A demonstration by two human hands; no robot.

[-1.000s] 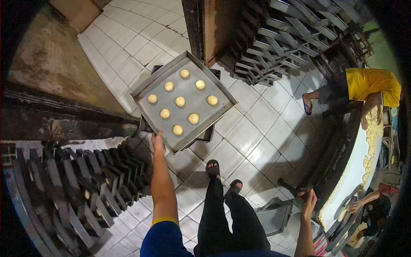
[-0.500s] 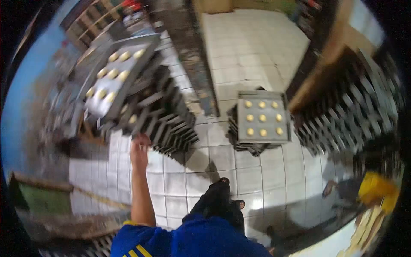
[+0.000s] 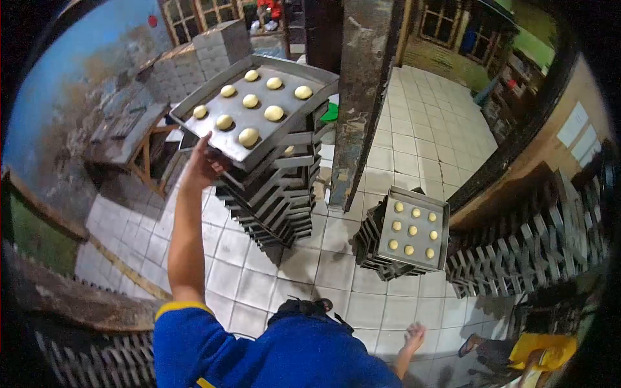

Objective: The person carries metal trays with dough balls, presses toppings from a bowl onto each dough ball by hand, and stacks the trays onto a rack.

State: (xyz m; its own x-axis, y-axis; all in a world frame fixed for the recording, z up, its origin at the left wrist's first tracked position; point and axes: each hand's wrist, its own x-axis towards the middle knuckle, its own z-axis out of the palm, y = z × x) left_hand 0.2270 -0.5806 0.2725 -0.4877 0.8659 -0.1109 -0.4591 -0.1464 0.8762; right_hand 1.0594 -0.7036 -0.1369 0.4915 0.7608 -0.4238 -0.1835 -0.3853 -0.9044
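You wore a bright blue shirt (image 3: 284, 359), edged at the sleeve with a yellow band (image 3: 184, 305); before you, the upper tray (image 3: 272, 97) was dull silver-grey, its dough balls (image 3: 250, 101) pale creamy yellow; the lower tray (image 3: 420, 241) showed the same grey, its own dough pieces (image 3: 413, 230) the same yellow; the tray stack (image 3: 275, 207) ran darker, in alternating grey and near-black bars; the floor tiles (image 3: 252, 284) were white, gridded with dark lines; to your left the wall (image 3: 84, 64) was blue, blotched with brown; the post (image 3: 362, 97) was mottled brown and grey; the papers (image 3: 574, 123) were white; a co-worker's shirt (image 3: 540, 352) was yellow.
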